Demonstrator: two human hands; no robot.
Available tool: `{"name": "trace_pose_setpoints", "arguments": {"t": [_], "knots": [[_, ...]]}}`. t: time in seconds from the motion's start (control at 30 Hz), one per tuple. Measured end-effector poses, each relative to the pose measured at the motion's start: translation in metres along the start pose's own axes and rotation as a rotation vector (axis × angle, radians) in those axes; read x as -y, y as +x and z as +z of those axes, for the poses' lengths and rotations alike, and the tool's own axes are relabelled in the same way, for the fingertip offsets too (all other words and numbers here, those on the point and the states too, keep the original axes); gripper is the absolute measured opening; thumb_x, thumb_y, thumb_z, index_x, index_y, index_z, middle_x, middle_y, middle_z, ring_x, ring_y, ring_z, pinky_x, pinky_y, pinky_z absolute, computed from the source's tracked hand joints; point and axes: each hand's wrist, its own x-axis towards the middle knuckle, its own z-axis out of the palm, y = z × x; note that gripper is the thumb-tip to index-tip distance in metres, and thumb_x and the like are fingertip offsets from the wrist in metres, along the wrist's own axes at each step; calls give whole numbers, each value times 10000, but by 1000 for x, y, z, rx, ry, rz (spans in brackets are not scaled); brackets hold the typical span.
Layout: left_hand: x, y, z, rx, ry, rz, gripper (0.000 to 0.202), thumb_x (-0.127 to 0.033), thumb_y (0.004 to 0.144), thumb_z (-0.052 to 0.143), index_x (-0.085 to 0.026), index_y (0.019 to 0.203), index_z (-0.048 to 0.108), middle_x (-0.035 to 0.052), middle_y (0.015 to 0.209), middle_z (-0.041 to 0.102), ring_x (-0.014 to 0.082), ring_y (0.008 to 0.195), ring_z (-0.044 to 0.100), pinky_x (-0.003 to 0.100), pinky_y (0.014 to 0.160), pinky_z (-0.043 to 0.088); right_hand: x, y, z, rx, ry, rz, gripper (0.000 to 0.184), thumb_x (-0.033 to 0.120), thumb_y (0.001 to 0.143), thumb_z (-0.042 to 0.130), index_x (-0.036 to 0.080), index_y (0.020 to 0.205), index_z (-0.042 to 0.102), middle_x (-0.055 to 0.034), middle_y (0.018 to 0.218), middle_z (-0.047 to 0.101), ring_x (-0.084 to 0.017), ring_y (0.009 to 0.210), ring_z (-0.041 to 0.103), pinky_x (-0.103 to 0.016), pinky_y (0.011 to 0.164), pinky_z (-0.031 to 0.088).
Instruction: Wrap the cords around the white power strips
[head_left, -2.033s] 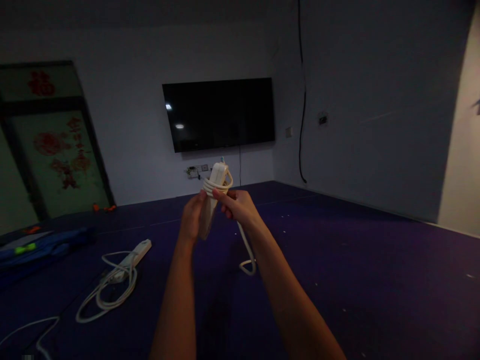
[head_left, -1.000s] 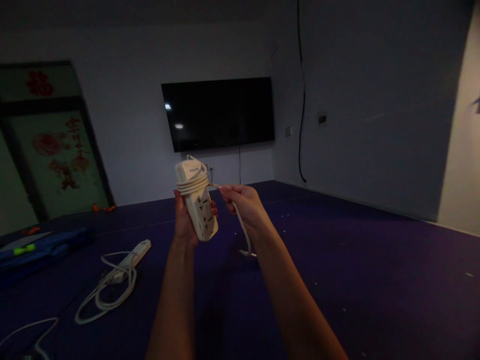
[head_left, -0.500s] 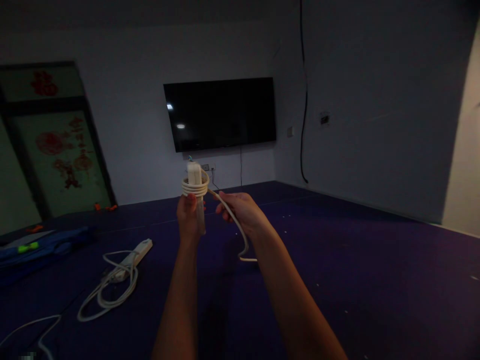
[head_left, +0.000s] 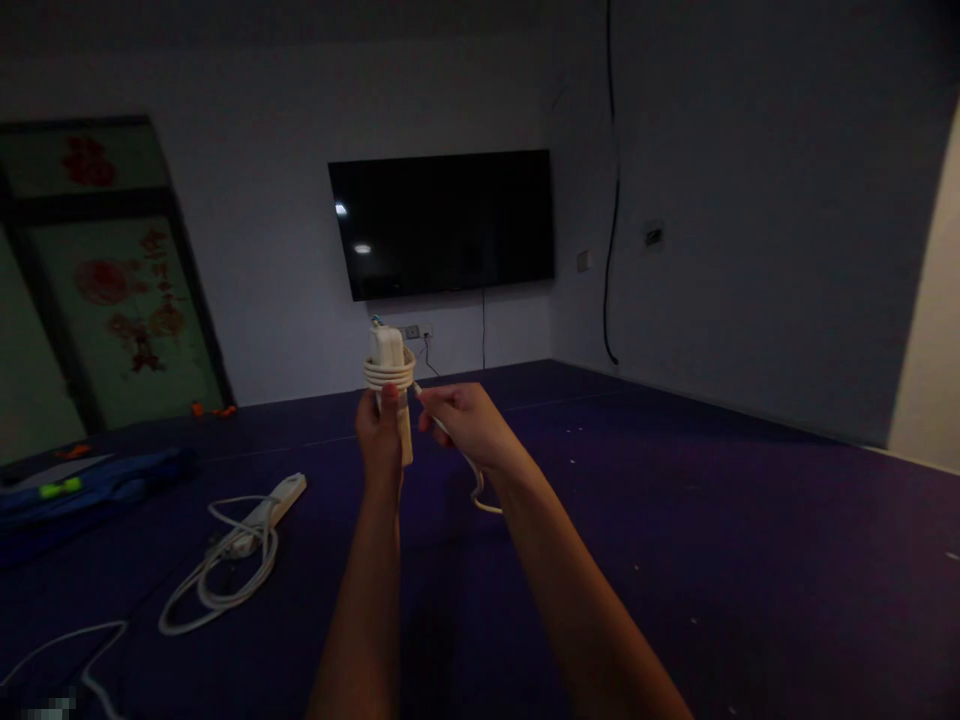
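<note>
My left hand [head_left: 380,436] is closed round a white power strip [head_left: 388,350], held upright in front of me with its narrow edge toward the camera. Several turns of its white cord [head_left: 389,377] are wound round the strip's upper part. My right hand [head_left: 466,422] pinches the loose run of that cord just right of the strip, and the remainder [head_left: 480,495] hangs in a loop below my wrist.
A second white power strip [head_left: 279,493] with its loosely coiled cord [head_left: 217,570] lies on the dark purple floor [head_left: 712,560] at the left. Another white cable [head_left: 67,645] crosses the lower left corner. A blue bag [head_left: 90,490] lies far left. A black TV [head_left: 442,222] hangs on the wall.
The strip turned in my left hand from showing its socket face to edge-on. My right hand drew closer to it with the cord, and the hanging loop grew shorter.
</note>
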Motion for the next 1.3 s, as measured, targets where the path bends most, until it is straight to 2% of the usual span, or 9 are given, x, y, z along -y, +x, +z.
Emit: {"name": "trace_pose_setpoints", "arguments": {"t": [0.1, 0.2, 0.43, 0.53, 0.7, 0.87, 1.03, 1.17, 1.3], "knots": [[1, 0, -2, 24, 50, 17, 572, -673, 664, 597, -136, 860, 620, -5, 699, 578, 114, 612, 512, 219, 561, 387, -1, -1, 3, 27, -38, -37, 364, 128, 846, 456, 144, 490, 529, 75, 359, 423, -28, 303, 329, -173, 370, 222], [-1, -1, -6, 5, 209, 99, 542, -644, 693, 592, -137, 878, 631, 19, 752, 617, 146, 679, 555, 237, 603, 401, -7, 2, 5, 8, -38, -46, 370, 197, 858, 478, 145, 496, 528, 65, 384, 440, -31, 317, 333, -180, 370, 224], [-8, -7, -7, -165, 794, 320, 647, -672, 682, 582, -158, 1072, 618, 127, 993, 669, 280, 916, 612, 342, 744, 429, -18, 10, 2, -151, -37, 66, 533, 597, 769, 558, 147, 484, 542, 46, 389, 426, -40, 335, 304, -193, 361, 215], [-11, -10, -2, -210, 957, 403, 719, -694, 705, 537, -120, 1134, 600, 165, 1002, 661, 305, 932, 607, 372, 769, 422, -20, 11, -1, -215, -104, 82, 582, 662, 727, 560, 158, 440, 513, 41, 358, 392, -47, 330, 305, -202, 358, 207], [-16, -15, 3, -216, 1131, 473, 724, -711, 721, 497, -122, 1129, 601, 161, 952, 644, 316, 908, 584, 388, 756, 405, -25, 12, -4, -317, -143, 56, 603, 707, 655, 588, 178, 399, 454, 57, 320, 318, -45, 318, 258, -216, 355, 166], [-30, -19, 4, -121, 1133, 460, 769, -705, 679, 568, -127, 1186, 577, 167, 1015, 635, 332, 950, 576, 415, 788, 419, -29, 15, -6, -324, -47, 51, 582, 692, 659, 592, 176, 423, 463, 57, 342, 340, -43, 330, 241, -219, 360, 152], [-43, -11, -3, 168, 1001, 412, 663, -536, 727, 640, -156, 1261, 538, 160, 1094, 624, 315, 1036, 575, 429, 859, 445, -29, 17, -14, -393, -30, 56, 571, 688, 672, 586, 158, 469, 519, 48, 365, 367, -47, 343, 250, -218, 367, 153], [-41, -5, -8, 361, 698, 253, 578, -337, 683, 725, -167, 1216, 581, 133, 1147, 635, 261, 1052, 596, 402, 904, 457, -28, 18, -25, -437, -8, 96, 525, 639, 691, 611, 138, 540, 568, 48, 382, 391, -43, 346, 253, -209, 361, 150], [-37, -5, -5, 401, 389, -10, 578, -244, 590, 774, -150, 1141, 630, 114, 1069, 685, 244, 938, 646, 389, 810, 509, -27, 18, -32, -430, 53, 159, 505, 628, 678, 638, 143, 556, 563, 54, 377, 390, -43, 333, 246, -210, 344, 139]]}}
